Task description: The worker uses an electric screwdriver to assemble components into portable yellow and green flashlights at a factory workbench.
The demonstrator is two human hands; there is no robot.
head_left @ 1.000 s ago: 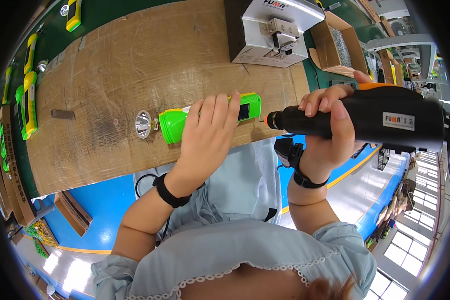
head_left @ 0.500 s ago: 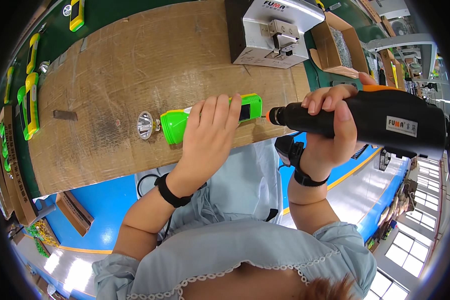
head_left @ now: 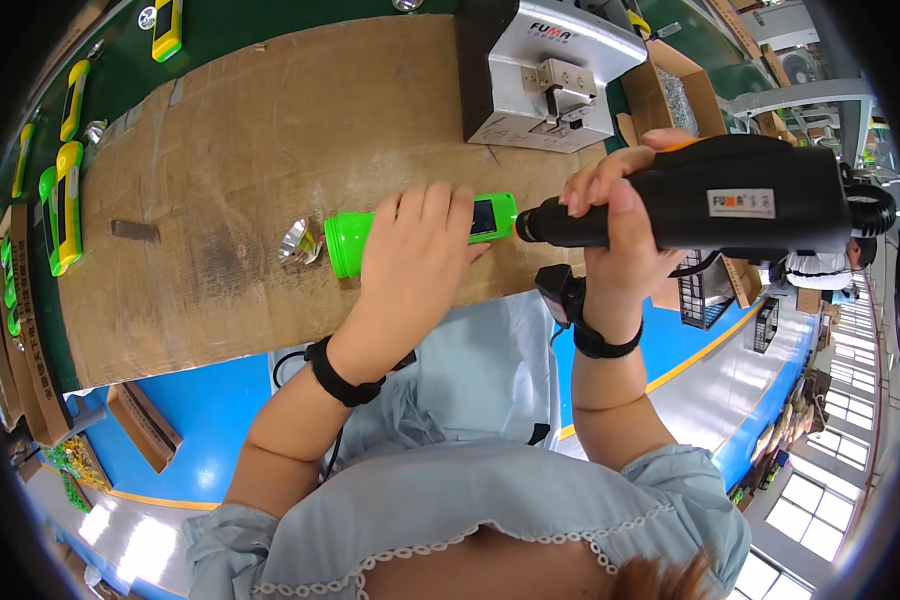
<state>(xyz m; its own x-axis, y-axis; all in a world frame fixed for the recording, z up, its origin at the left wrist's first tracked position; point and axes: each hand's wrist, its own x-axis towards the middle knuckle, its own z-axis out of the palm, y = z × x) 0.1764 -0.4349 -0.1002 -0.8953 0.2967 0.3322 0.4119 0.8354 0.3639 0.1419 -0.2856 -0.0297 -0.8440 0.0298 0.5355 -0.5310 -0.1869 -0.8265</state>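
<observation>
A green flashlight body [head_left: 346, 246] lies on the cardboard with my left hand [head_left: 416, 248] wrapped over its middle. A dark panel shows on its side beside my fingers. Off its wide left end rests a shiny reflector [head_left: 298, 242], close to the opening. In my right hand [head_left: 622, 220] is a black electric screwdriver [head_left: 760, 200], held level. Its tip meets the narrow right end of the flashlight body; the bit itself is hidden.
Behind stands a metal screw feeder machine [head_left: 545, 85], with a cardboard box of small screws [head_left: 678, 95] to its right. Several yellow-green flashlight bodies [head_left: 67, 210] line the left side. A small dark strip [head_left: 135, 231] lies on the cardboard sheet [head_left: 240, 130].
The screwdriver has moved left, its tip now against the flashlight's end. The flashlight has rolled, its yellow side no longer showing. The reflector has turned beside the opening.
</observation>
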